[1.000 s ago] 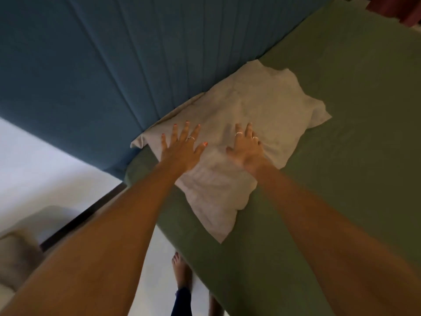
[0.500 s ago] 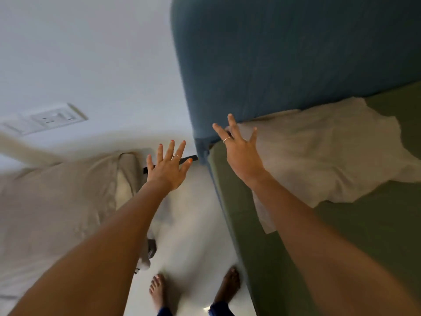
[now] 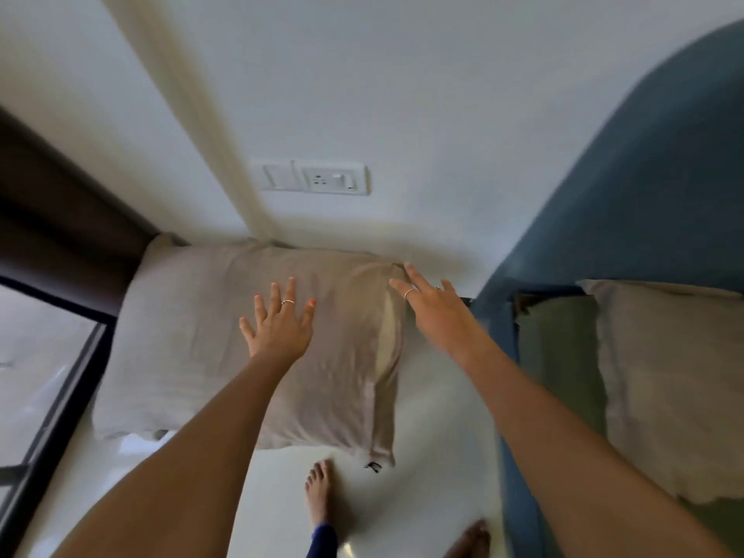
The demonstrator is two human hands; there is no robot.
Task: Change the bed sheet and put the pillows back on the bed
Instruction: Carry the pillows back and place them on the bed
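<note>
A beige pillow [image 3: 201, 340] lies on the white floor against the wall, beside the bed. My left hand [image 3: 277, 324] hovers over its middle with fingers spread and straight. My right hand [image 3: 435, 312] reaches to the pillow's upper right corner, fingers straight, holding nothing. On the right, another beige pillow [image 3: 668, 380] rests on the green sheet [image 3: 555, 356] of the bed, next to the blue headboard [image 3: 644, 187].
A white wall with a socket plate [image 3: 318, 177] stands behind the floor pillow. A dark curtain [image 3: 52, 219] and a window frame [image 3: 60, 400] are at the left. My bare feet [image 3: 320, 493] stand on the white floor between the pillow and the bed.
My view has swung left from the bed to the floor. Both hands left the pillow on the bed and now reach over the pillow lying by the wall.
</note>
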